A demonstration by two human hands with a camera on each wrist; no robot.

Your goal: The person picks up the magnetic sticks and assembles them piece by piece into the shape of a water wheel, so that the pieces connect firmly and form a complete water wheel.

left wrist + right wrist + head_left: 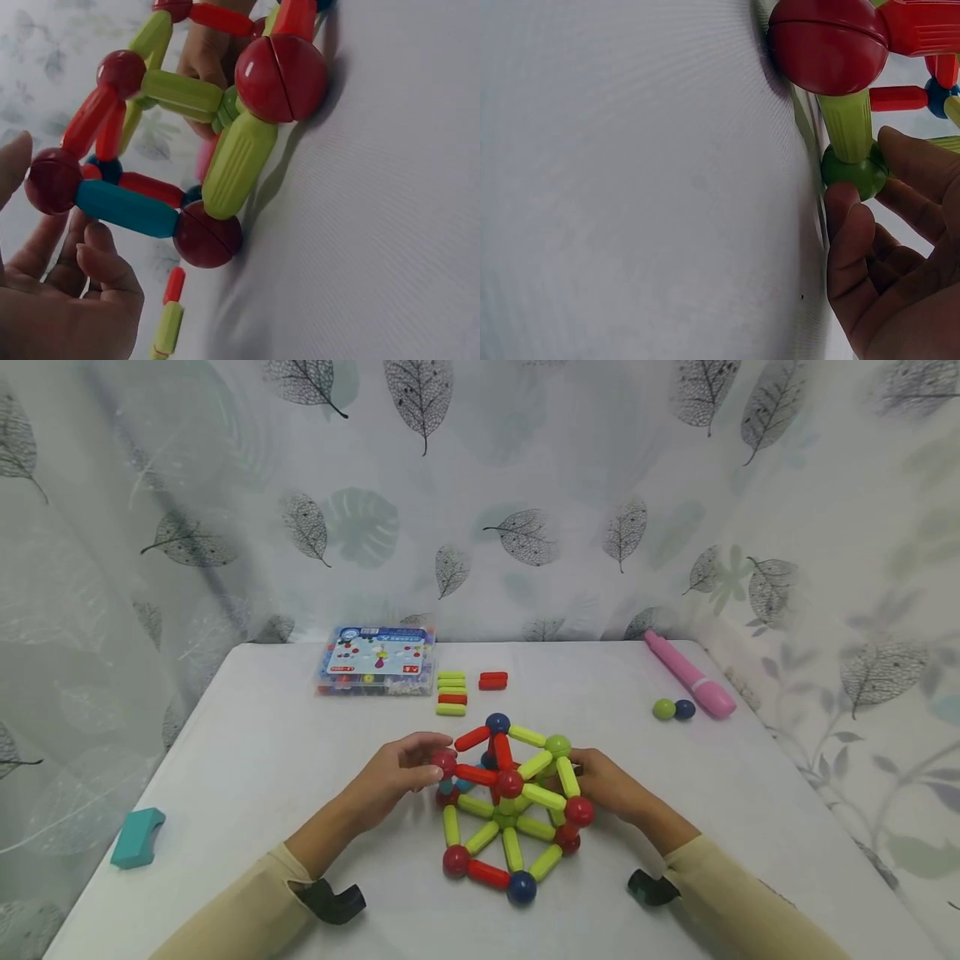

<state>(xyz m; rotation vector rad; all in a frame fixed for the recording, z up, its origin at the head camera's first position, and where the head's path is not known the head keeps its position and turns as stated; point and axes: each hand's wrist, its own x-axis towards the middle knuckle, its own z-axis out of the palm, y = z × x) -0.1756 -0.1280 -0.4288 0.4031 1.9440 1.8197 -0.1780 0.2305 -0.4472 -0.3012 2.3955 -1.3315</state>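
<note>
A magnetic ball-and-stick structure [506, 814] of red, blue and green balls joined by red, lime and a few blue sticks stands on the white table. My left hand [397, 772] holds a red ball [54, 180] at its upper left corner between thumb and fingers; a blue stick [126, 208] runs from that ball to a lower red one [208, 234]. On the far right side, my right hand [607, 785] pinches a green ball [855, 171] low on the structure. In the head view, sticks and balls partly hide the right fingers.
Behind the structure lie loose lime sticks [452, 710] and red sticks [492, 685], beside a clear parts box [375, 685]. To the right are a green ball [663, 709], a blue ball [685, 709] and a pink tapered object [690, 675]. A teal block [137, 839] lies at left.
</note>
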